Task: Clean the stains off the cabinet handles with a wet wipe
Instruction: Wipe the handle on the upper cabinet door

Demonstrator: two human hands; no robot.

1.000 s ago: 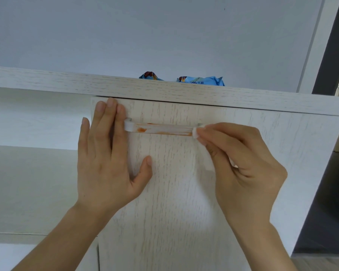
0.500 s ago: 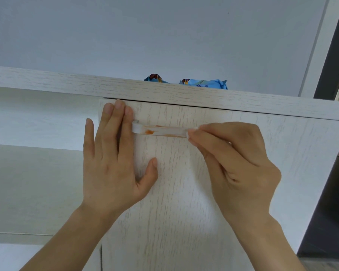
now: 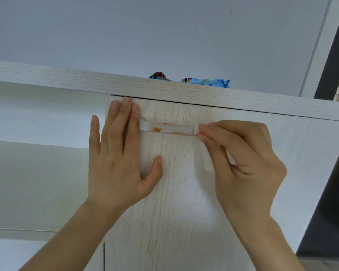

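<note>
A white bar handle (image 3: 170, 129) runs across the top of a pale wood-grain cabinet door (image 3: 184, 202). Orange stains (image 3: 156, 129) mark its left part and lower edge. My left hand (image 3: 117, 159) lies flat on the door, fingers spread, its fingertips just left of the handle's left end. My right hand (image 3: 241, 159) pinches a folded white wet wipe (image 3: 196, 130) against the handle's right end; most of the wipe is hidden under the fingers.
The cabinet's top board (image 3: 125, 85) overhangs the door. A blue wet-wipe packet (image 3: 205, 82) lies on top of it. Open shelves (image 3: 37, 145) sit to the left of the door. A dark doorway (image 3: 333, 173) borders the right.
My right hand slid the wipe leftward along the handle half a second ago and has now moved back to the right end. My left hand stays flat on the door.
</note>
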